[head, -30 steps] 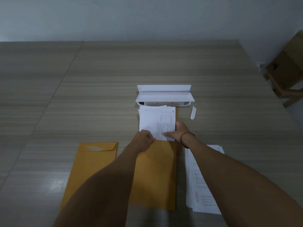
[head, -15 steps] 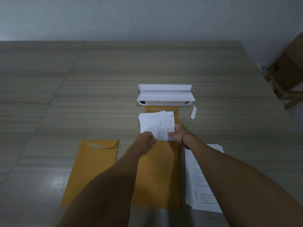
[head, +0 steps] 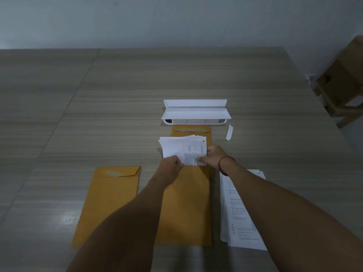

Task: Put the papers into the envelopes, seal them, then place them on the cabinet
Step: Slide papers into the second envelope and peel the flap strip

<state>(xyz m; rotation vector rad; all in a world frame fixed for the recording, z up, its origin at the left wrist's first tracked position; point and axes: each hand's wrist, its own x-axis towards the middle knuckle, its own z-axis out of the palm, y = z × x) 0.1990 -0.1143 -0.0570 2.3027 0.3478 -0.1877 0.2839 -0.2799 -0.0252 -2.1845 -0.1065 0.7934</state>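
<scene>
Counter [head: 255,91]: grey-brown laminate with a lengthwise striped grain, seams crossing its left part, a dull sheen at the near left.

Near right: paper stack [head: 241,222], printed sheets loosely squared, lying flat.

Near centre: centre envelope [head: 186,203], manila, flat, mouth pointing away, its flap open just short of the white case.

Near left: second envelope [head: 110,203], manila, flat, flap folded down.

Middle: left hand [head: 170,165], fingers curled at the centre envelope's mouth, apparently pinching its lip. Right hand [head: 213,157], thumb on top and fingers curled at the edge, grips the sheaf of papers [head: 180,148], whose near end sits inside the mouth.

Beyond: white case [head: 196,114], lid open; a white strip [head: 229,132] just to its right.

Far: plain pale wall [head: 176,22]; wooden stool [head: 341,85] off the counter's right edge.
</scene>
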